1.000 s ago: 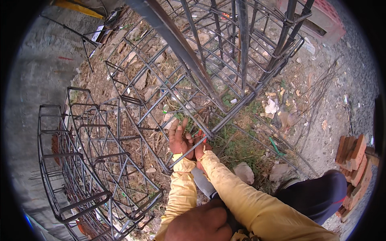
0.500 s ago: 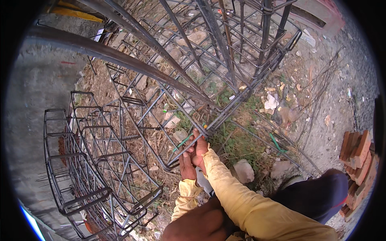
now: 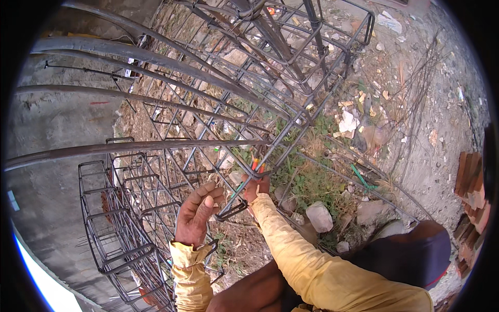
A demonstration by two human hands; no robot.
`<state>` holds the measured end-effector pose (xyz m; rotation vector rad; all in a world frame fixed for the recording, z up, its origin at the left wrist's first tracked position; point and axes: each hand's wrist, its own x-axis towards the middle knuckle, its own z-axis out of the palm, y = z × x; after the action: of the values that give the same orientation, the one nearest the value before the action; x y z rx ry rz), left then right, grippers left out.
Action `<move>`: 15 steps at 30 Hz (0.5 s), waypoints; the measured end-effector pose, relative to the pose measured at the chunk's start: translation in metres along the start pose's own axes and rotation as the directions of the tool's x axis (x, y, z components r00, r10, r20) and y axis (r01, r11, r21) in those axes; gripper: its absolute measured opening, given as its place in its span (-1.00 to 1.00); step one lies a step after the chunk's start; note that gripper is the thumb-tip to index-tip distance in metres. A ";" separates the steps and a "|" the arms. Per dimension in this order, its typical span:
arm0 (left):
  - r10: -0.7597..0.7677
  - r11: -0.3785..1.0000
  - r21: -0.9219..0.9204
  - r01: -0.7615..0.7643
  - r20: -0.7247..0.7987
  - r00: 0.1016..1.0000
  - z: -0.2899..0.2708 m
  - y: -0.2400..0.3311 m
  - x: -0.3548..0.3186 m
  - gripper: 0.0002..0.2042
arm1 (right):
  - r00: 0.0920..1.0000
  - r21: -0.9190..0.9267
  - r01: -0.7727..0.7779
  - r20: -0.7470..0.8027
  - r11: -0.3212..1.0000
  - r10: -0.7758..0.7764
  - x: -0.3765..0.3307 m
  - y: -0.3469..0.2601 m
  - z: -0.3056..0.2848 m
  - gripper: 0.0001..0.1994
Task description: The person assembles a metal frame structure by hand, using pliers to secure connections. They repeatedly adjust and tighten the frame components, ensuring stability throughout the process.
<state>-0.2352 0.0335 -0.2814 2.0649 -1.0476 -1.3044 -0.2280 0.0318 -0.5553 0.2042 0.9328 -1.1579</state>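
Note:
My left hand is raised beside the near corner of a steel rebar cage, its fingers open and slightly curled, with nothing visible in them. My right hand is closed low at the cage's near bar, partly hidden behind it. Two orange handles of what look like pliers stick up from that hand; the tool's metal end is hard to make out against the ground. A green strip runs along the bar between my hands. Yellow sleeves cover both forearms.
Long rebars slant across from the left. A second cage of bent stirrups lies at the left beside a grey wall. Stones, weeds and litter cover the ground. Bricks are stacked at the right.
My left hand has moved left, away from my right hand, and opened. The orange handles show more clearly now. The view has shifted, with more long bars visible at left.

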 end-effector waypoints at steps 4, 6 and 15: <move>-0.082 0.992 0.088 0.085 -0.036 0.996 0.015 0.011 0.057 -0.45 | 0.979 -0.307 0.179 -0.035 0.935 -0.199 0.043 0.049 -0.022 -0.65; -0.153 0.980 0.121 0.156 -0.031 0.988 0.025 0.004 0.088 -0.42 | 0.950 -0.534 0.282 0.039 0.797 -0.311 0.048 0.041 -0.027 -0.67; -0.363 0.926 -0.033 0.377 0.201 0.910 -0.001 -0.044 0.148 -0.35 | 0.820 0.456 -0.546 0.464 0.703 0.336 -0.021 -0.065 0.010 -0.76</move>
<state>-0.1811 -0.0600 -0.3921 2.1889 -0.6867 -1.7304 -0.2800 0.0125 -0.5133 0.6630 0.1602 -0.9347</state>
